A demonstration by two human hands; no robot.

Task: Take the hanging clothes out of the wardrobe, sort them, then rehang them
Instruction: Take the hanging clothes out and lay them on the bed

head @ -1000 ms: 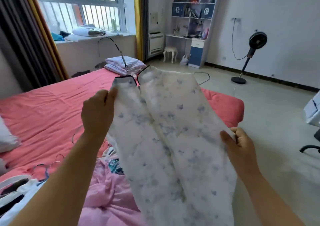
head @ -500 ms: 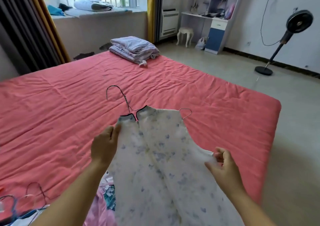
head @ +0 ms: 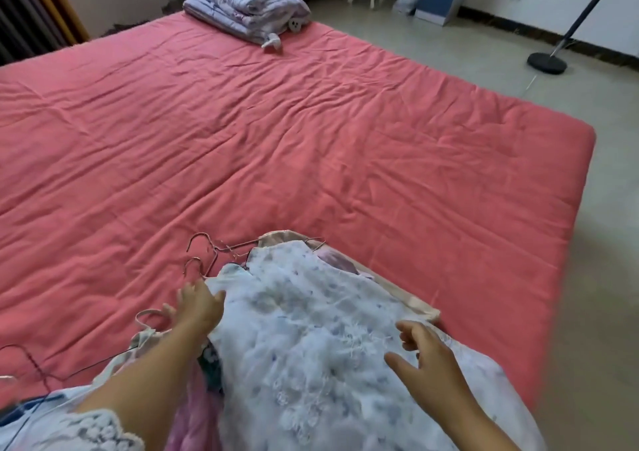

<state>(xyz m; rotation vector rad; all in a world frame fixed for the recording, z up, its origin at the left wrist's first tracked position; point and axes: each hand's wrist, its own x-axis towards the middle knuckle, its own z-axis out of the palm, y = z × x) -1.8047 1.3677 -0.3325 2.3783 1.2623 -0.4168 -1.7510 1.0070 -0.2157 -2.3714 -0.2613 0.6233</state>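
Floral dress laid on clothes pile, both hands loose over it.

White blue-flowered dress (head: 304,340) lies flat on a heap of garments (head: 193,412) at 6 o'clock on the pink bed (head: 311,132). Left hand (head: 198,307) at the dress's left edge, fingers spread, gripping nothing. Right hand (head: 427,354) at its right side, fingers relaxed apart; contact unclear. Wire hangers (head: 214,253) poke out at the dress's 11 o'clock. Folded quilt (head: 242,1) at 12 o'clock.

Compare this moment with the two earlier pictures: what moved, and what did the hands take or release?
The white floral garment, held up in both hands a second ago, now lies on the clothes pile at the edge of the red bed. The left hand and right hand have let go, fingers relaxed against the fabric. The folded quilt stayed at the far corner.
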